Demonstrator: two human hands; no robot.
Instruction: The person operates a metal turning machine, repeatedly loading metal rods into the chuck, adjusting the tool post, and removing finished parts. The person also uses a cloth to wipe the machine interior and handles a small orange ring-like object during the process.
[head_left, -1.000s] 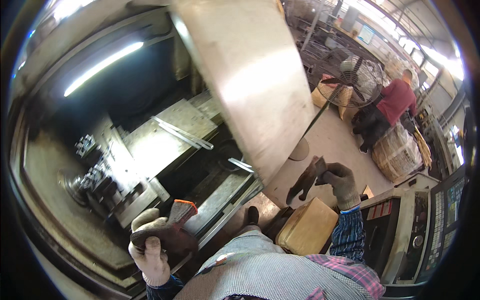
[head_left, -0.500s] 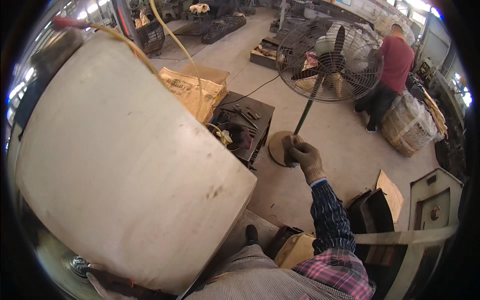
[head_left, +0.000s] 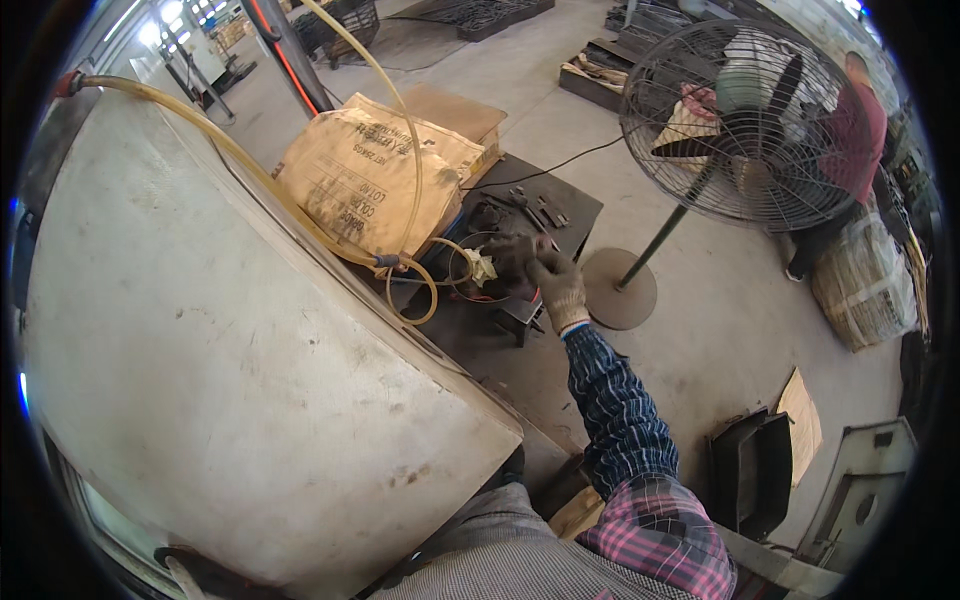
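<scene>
My right hand, in a pale knitted glove with darkened fingers, reaches over the near edge of a dark low table. Its fingers are curled, and what they hold, if anything, is lost in blur. Beside the fingertips is a dark, cloth-like bundle in a round basin, with a crumpled pale yellow scrap to its left. Several dark metal tools lie farther back on the table. I cannot make out my left hand; a large off-white machine panel fills the left side.
A black pedestal fan stands beyond the table on a round base. Printed paper sacks and a looped yellow hose lie behind the panel. Black bins stand at right. Another person is near a bulk bag.
My right hand has moved left, from beside the fan's base to the dark bundle in the basin. The view has shifted, showing more of the sacks and hose.
</scene>
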